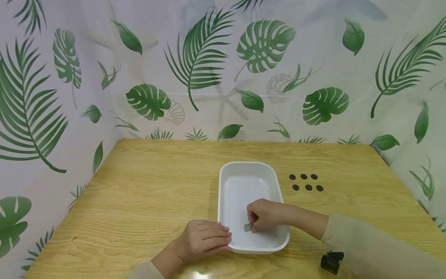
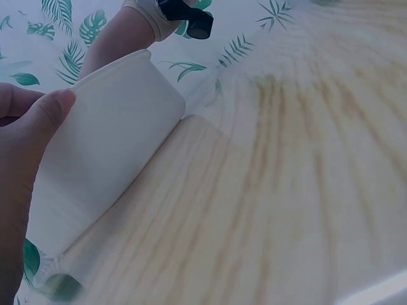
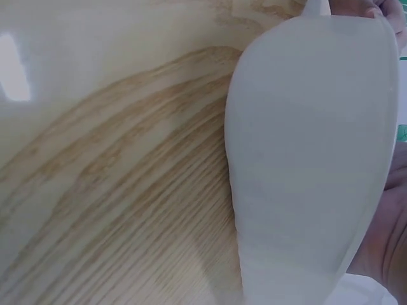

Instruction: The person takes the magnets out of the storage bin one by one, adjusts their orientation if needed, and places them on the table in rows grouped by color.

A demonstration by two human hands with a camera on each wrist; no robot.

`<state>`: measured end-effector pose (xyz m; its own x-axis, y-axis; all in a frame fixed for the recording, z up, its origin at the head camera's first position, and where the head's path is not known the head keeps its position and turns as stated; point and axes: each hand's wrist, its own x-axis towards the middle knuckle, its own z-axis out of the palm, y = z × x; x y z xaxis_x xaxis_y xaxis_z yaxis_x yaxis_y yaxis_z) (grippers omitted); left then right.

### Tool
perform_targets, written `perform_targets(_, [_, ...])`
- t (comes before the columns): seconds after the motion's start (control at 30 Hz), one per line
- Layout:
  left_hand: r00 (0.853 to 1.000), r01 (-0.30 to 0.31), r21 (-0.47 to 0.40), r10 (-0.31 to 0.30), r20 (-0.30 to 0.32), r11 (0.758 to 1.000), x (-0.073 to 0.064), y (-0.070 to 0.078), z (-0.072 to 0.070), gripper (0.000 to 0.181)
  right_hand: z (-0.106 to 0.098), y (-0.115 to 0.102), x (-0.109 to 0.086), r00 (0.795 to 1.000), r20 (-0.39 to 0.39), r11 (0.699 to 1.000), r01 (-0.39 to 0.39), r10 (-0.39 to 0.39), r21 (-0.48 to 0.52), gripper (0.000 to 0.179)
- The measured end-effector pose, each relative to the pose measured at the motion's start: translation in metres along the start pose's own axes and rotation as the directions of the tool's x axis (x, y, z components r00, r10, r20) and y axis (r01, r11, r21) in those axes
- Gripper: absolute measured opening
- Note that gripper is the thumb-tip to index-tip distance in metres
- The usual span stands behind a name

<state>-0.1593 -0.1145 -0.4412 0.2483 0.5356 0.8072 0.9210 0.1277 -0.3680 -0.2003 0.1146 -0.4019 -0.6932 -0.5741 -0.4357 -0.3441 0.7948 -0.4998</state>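
A white rectangular basin (image 1: pixel 244 190) with rounded corners stands on the table. At its near left corner my left hand (image 1: pixel 205 239) grips the rim, fingertips over the edge; the left wrist view shows the thumb (image 2: pixel 56 107) against the outer wall near the top. Inside the basin, my right hand (image 1: pixel 266 214) reaches over the right side and pinches a small flat grey piece (image 1: pixel 247 227) low over the floor. Its exact kind cannot be made out. The right wrist view shows mostly the basin's outer wall (image 3: pixel 311 140), which hides that hand's fingertips.
Several small black discs (image 1: pixel 304 176) lie in two rows on the wooden table (image 1: pixel 156 182), right of the basin. A leaf-printed cloth (image 1: pixel 209 77) hangs behind and at the sides. The right sleeve (image 1: pixel 369 240) has a black wrist device (image 1: pixel 332 262) by it.
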Motion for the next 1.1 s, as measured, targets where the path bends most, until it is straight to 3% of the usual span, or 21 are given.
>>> perform_targets(0.23, [1.0, 0.008, -0.001, -0.008, 0.012, 1.0, -0.001, 0.002, 0.0, 0.015, -0.006, 0.001, 0.003, 0.999, 0.001, 0.99, -0.053, 0.054, 0.132, 0.017])
perform_targets(0.43, [1.0, 0.007, -0.002, -0.007, 0.01, 1.0, -0.002, 0.002, 0.0, 0.015, -0.004, 0.004, 0.007, 0.999, -0.024, 0.98, -0.033, 0.038, 0.199, 0.011])
perform_targets(0.57, [1.0, 0.011, -0.005, -0.011, 0.01, 1.0, -0.003, 0.003, 0.001, 0.015, -0.003, 0.005, 0.01, 0.995, -0.062, 0.959, -0.053, 0.073, 0.278, 0.006])
perform_targets(0.7, [1.0, 0.019, -0.007, -0.019, 0.014, 1.0, -0.004, 0.003, 0.001, 0.015, -0.003, 0.007, 0.012, 0.981, -0.12, 0.924, -0.098, 0.152, 0.37, 0.014])
perform_targets(0.8, [1.0, 0.023, -0.008, -0.023, 0.018, 1.0, -0.004, 0.003, 0.001, 0.014, -0.002, 0.008, 0.014, 0.975, -0.103, 0.878, -0.128, 0.196, 0.461, 0.015])
perform_targets(0.9, [1.0, 0.025, -0.009, -0.025, 0.019, 1.0, -0.004, 0.002, 0.0, 0.014, -0.001, 0.011, 0.017, 0.975, -0.04, 0.812, -0.16, 0.219, 0.561, 0.016])
perform_targets(1.0, [0.999, 0.026, -0.014, -0.026, 0.023, 1.0, -0.004, 0.002, 0.0, 0.014, 0.001, 0.014, 0.02, 0.97, 0.026, 0.734, -0.199, 0.24, 0.65, 0.019])
perform_targets(1.1, [0.999, 0.032, -0.016, -0.031, 0.03, 0.999, -0.004, 0.002, 0.001, 0.015, 0.001, 0.014, 0.022, 0.961, 0.075, 0.628, -0.231, 0.265, 0.743, 0.02])
